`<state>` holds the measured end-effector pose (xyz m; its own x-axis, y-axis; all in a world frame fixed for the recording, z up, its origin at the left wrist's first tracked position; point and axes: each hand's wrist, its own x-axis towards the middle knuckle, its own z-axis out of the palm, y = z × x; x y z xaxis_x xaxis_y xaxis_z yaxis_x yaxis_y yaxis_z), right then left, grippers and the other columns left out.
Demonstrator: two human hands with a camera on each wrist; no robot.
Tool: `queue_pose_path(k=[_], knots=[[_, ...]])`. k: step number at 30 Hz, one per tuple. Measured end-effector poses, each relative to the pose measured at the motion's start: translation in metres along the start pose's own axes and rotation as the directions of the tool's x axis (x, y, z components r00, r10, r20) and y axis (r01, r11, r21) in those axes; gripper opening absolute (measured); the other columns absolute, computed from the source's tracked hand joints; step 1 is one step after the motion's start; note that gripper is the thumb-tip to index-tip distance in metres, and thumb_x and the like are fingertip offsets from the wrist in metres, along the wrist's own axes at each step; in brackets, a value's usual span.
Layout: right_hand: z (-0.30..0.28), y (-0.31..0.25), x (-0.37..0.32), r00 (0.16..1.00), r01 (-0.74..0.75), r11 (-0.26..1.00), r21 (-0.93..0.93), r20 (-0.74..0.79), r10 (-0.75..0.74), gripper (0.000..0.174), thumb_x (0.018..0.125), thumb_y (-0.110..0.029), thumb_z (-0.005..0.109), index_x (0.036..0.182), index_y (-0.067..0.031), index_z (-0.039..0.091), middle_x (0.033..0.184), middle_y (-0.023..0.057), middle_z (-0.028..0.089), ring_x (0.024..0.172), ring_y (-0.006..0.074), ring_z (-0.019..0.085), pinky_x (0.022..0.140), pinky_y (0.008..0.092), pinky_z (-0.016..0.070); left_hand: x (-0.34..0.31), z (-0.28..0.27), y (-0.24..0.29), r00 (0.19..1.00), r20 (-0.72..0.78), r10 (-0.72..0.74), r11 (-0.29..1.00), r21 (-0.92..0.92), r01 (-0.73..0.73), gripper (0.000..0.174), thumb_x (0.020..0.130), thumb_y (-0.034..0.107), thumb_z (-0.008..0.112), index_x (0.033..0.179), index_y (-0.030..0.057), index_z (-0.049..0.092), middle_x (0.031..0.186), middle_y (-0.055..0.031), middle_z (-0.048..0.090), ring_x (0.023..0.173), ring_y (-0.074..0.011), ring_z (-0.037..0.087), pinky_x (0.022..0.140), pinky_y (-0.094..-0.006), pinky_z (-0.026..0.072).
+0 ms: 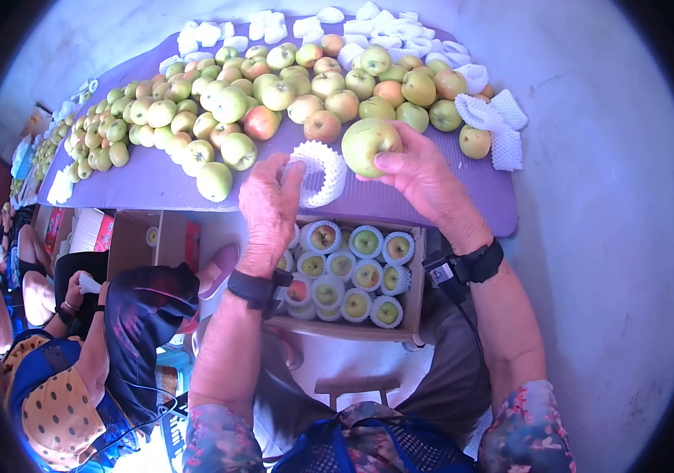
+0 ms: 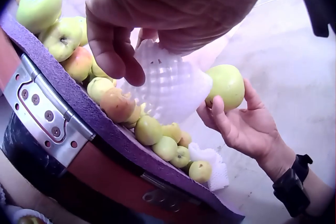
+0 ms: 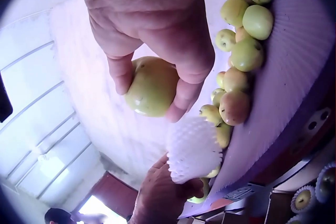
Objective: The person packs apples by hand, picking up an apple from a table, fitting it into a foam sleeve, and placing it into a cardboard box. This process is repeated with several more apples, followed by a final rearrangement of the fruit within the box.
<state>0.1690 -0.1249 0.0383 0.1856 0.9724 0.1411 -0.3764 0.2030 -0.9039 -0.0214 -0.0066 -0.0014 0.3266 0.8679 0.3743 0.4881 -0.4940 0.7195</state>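
The right hand (image 1: 423, 177) grips a green apple (image 1: 370, 147) between thumb and fingers, above the front part of the purple-covered table (image 1: 171, 183). To its left, the left hand (image 1: 270, 205) pinches a white foam net sleeve (image 1: 323, 175), whose round opening faces the apple. In the left wrist view the sleeve (image 2: 163, 85) is held open beside the apple (image 2: 227, 86), with a small gap or slight overlap; contact cannot be told. The right wrist view has the apple (image 3: 152, 86) in the right fingers and the sleeve (image 3: 193, 149) below it.
Many loose apples (image 1: 278, 94) are heaped across the table, with foam sleeves (image 1: 400, 31) along its far edge. Below the near edge, a cardboard box (image 1: 412, 315) holds rows of sleeved apples. Another person (image 1: 69, 378) sits at the left.
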Motion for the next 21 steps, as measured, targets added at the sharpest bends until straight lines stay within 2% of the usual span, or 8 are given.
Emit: queue_pose_path(k=[3,6,9,12,13,16,17,21], knots=[[0.006,-0.005,-0.003,0.999,0.053,0.988,-0.148,-0.002,-0.054,0.057,0.079,-0.006,0.075,0.129,0.0016,0.049,0.123,0.0085,0.057,0.113,0.0183,0.058,0.098,0.0323,0.0484,0.000,-0.002,0.002,1.000,0.004,0.009,0.998,0.063,-0.010,0.025,0.083,0.023,0.069,0.098,0.0024,0.068,0.069,-0.0098,0.062,0.062,-0.0197,0.059,0.062,-0.0340,0.0483],[0.027,-0.015,-0.010,0.995,0.092,0.975,-0.202,0.065,-0.080,0.061,0.075,-0.007,0.079,0.129,0.0001,0.051,0.122,0.0072,0.058,0.116,0.0180,0.056,0.101,0.0312,0.0440,-0.001,0.005,0.000,0.999,-0.002,0.045,0.995,0.089,-0.045,0.024,0.080,0.024,0.070,0.098,0.0082,0.067,0.065,-0.0115,0.060,0.062,-0.0326,0.061,0.061,-0.0442,0.0479],[0.044,-0.010,-0.012,0.988,0.110,0.969,-0.221,0.133,-0.081,0.061,0.070,-0.011,0.083,0.124,-0.0021,0.056,0.119,0.0069,0.059,0.122,0.0190,0.051,0.106,0.0333,0.0372,-0.004,0.006,0.001,0.993,-0.009,0.117,0.991,0.061,-0.116,0.023,0.079,0.021,0.071,0.097,0.0072,0.065,0.065,-0.0108,0.061,0.061,-0.0294,0.062,0.060,-0.0420,0.0486],[0.043,0.000,-0.007,0.986,0.107,0.907,-0.408,0.159,-0.044,0.062,0.066,-0.018,0.085,0.120,-0.0023,0.060,0.120,0.0081,0.059,0.124,0.0194,0.049,0.106,0.0332,0.0367,-0.004,0.003,0.003,0.997,0.005,0.081,0.989,-0.123,-0.080,0.024,0.077,0.016,0.073,0.097,0.0066,0.064,0.065,-0.0105,0.063,0.060,-0.0253,0.062,0.059,-0.0388,0.0490],[0.042,0.005,-0.005,0.989,0.117,0.891,-0.439,0.133,-0.064,0.064,0.064,-0.023,0.086,0.119,-0.0028,0.061,0.121,0.0100,0.059,0.123,0.0207,0.050,0.106,0.0330,0.0365,-0.002,0.006,-0.003,0.999,0.009,0.039,0.985,-0.169,-0.037,0.023,0.078,0.015,0.074,0.096,0.0047,0.064,0.065,-0.0088,0.063,0.060,-0.0187,0.061,0.059,-0.0361,0.0491],[0.028,0.024,0.004,0.979,0.201,0.747,-0.634,0.096,-0.182,0.064,0.065,-0.022,0.085,0.120,-0.0026,0.060,0.121,0.0127,0.059,0.122,0.0225,0.051,0.105,0.0335,0.0365,-0.001,0.009,-0.008,0.996,0.078,-0.035,0.937,-0.344,0.059,0.023,0.083,0.017,0.073,0.098,0.0023,0.063,0.064,-0.0066,0.063,0.059,-0.0145,0.060,0.057,-0.0349,0.0488],[0.024,0.027,0.006,0.984,0.178,0.790,-0.587,0.090,-0.154,0.063,0.065,-0.022,0.085,0.120,-0.0021,0.060,0.120,0.0129,0.059,0.120,0.0223,0.052,0.104,0.0335,0.0377,-0.002,0.008,-0.008,0.992,0.111,-0.066,0.907,-0.407,0.106,0.022,0.087,0.017,0.070,0.099,-0.0004,0.063,0.064,-0.0051,0.062,0.058,-0.0102,0.058,0.054,-0.0324,0.0485],[0.026,0.024,0.005,0.996,-0.002,0.931,-0.366,0.079,0.033,0.061,0.069,-0.017,0.083,0.121,0.0000,0.058,0.117,0.0117,0.061,0.115,0.0201,0.056,0.099,0.0321,0.0433,-0.005,-0.005,0.007,0.977,0.167,-0.131,0.839,-0.507,0.199,0.020,0.088,0.014,0.067,0.100,-0.0012,0.063,0.064,-0.0049,0.061,0.054,-0.0088,0.056,0.049,-0.0294,0.0474]])
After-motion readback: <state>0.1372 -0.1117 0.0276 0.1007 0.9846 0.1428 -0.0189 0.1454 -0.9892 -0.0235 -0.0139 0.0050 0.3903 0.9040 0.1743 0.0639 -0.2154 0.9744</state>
